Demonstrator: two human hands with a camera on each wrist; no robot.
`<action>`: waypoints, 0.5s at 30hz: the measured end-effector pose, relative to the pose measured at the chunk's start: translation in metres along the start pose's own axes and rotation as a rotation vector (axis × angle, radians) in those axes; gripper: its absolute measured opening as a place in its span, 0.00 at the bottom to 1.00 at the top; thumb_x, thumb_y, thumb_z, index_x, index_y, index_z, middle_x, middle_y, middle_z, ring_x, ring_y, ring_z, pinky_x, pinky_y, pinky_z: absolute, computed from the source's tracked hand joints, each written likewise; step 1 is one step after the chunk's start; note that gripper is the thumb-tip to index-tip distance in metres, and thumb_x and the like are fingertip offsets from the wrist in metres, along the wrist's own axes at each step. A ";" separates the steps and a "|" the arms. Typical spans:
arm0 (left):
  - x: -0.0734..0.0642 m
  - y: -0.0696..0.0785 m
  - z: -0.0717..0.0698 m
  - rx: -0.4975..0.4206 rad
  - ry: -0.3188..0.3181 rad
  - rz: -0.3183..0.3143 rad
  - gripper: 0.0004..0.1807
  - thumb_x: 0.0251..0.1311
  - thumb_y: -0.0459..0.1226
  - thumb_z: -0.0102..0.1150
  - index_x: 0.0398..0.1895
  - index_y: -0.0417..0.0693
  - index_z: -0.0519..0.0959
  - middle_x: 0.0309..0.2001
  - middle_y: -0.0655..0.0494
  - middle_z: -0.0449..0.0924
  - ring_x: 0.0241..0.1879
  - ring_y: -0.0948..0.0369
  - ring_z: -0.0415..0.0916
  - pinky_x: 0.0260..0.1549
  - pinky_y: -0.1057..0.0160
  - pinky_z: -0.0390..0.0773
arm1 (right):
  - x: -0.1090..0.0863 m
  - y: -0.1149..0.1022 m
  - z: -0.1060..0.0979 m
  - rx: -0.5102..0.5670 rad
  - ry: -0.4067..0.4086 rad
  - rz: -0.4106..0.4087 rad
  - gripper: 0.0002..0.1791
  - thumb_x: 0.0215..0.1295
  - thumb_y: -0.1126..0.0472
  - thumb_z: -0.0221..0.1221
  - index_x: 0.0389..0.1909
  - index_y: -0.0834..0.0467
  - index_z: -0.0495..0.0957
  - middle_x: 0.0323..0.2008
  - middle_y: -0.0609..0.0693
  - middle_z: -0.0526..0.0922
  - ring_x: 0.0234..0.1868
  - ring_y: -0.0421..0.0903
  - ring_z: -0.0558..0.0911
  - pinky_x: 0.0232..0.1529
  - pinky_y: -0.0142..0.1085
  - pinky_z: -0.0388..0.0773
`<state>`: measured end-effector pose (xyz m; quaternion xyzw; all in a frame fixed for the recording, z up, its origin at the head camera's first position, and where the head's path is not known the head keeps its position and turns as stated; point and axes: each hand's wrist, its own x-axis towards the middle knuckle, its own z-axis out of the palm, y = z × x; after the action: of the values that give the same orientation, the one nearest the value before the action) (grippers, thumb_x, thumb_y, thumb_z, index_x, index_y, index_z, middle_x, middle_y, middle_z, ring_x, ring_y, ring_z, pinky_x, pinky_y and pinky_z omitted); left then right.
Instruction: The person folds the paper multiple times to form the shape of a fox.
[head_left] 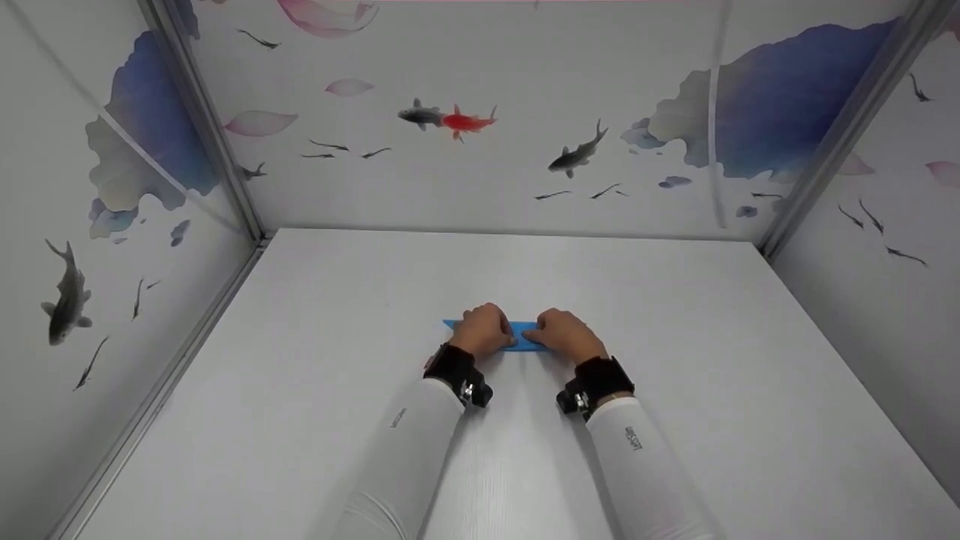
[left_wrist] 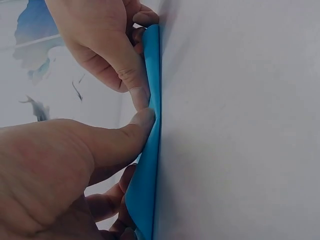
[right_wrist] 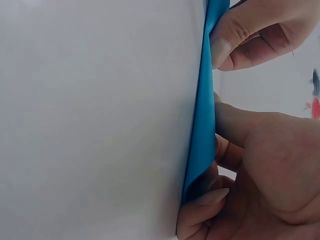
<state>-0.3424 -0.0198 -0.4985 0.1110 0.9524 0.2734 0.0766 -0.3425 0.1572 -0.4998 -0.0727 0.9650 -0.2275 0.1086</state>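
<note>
A strip of blue folded paper [head_left: 520,345] lies on the white table, its long side running left to right. My left hand [head_left: 481,330] grips its left part, and a pointed corner sticks out past that hand. On the right part, my right hand [head_left: 568,334] pinches the sheet with the thumb on the near side. Both thumbs sit close together near the middle. In the left wrist view the blue paper [left_wrist: 145,180] bends up from the surface beneath the left thumb. The right wrist view has the paper's curled end [right_wrist: 200,150] held by the right fingers, some hidden behind it.
The white table [head_left: 337,300] extends around the hands. Printed walls [head_left: 487,187] with fish and petals enclose it at the back and sides, with metal posts [head_left: 202,97] at the corners. Each wrist wears a black strap with a camera.
</note>
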 end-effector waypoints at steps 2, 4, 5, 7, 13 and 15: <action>0.000 0.000 0.000 0.000 0.007 -0.004 0.06 0.57 0.44 0.68 0.31 0.52 0.85 0.37 0.57 0.83 0.44 0.52 0.72 0.45 0.51 0.72 | 0.001 -0.001 0.000 -0.005 0.013 -0.001 0.21 0.67 0.46 0.58 0.41 0.63 0.80 0.37 0.54 0.83 0.33 0.48 0.76 0.39 0.40 0.74; 0.000 0.001 -0.001 0.002 0.008 -0.011 0.06 0.56 0.44 0.68 0.31 0.52 0.86 0.37 0.57 0.83 0.45 0.52 0.72 0.46 0.51 0.72 | 0.001 -0.004 0.000 -0.012 0.028 -0.004 0.20 0.67 0.47 0.59 0.40 0.63 0.79 0.36 0.54 0.83 0.33 0.48 0.76 0.38 0.40 0.74; 0.000 0.001 -0.001 0.000 0.006 -0.013 0.06 0.56 0.44 0.68 0.31 0.52 0.86 0.38 0.57 0.83 0.45 0.52 0.72 0.46 0.51 0.72 | 0.001 -0.005 0.001 -0.018 0.042 -0.011 0.19 0.66 0.48 0.59 0.39 0.63 0.79 0.35 0.54 0.82 0.32 0.48 0.76 0.37 0.40 0.74; -0.001 0.000 0.000 -0.007 0.001 -0.014 0.06 0.56 0.43 0.69 0.31 0.52 0.86 0.38 0.56 0.83 0.46 0.51 0.72 0.46 0.50 0.72 | 0.000 -0.009 0.000 -0.043 0.090 -0.017 0.17 0.64 0.49 0.61 0.36 0.61 0.79 0.33 0.53 0.82 0.31 0.47 0.77 0.35 0.39 0.74; -0.003 0.000 0.000 -0.039 -0.001 0.025 0.06 0.56 0.41 0.69 0.31 0.49 0.87 0.38 0.56 0.85 0.46 0.51 0.72 0.50 0.49 0.72 | -0.008 -0.026 -0.011 -0.093 0.102 0.053 0.19 0.52 0.45 0.70 0.28 0.58 0.84 0.26 0.49 0.83 0.26 0.44 0.75 0.26 0.37 0.72; -0.003 0.000 0.000 -0.036 0.004 0.030 0.06 0.56 0.42 0.68 0.32 0.49 0.87 0.37 0.56 0.85 0.45 0.51 0.72 0.50 0.49 0.72 | -0.009 -0.030 -0.014 -0.094 0.045 0.075 0.20 0.50 0.45 0.71 0.29 0.59 0.85 0.26 0.49 0.82 0.26 0.44 0.74 0.26 0.37 0.71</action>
<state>-0.3394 -0.0206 -0.4981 0.1236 0.9456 0.2921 0.0727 -0.3348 0.1384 -0.4728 -0.0365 0.9789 -0.1791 0.0916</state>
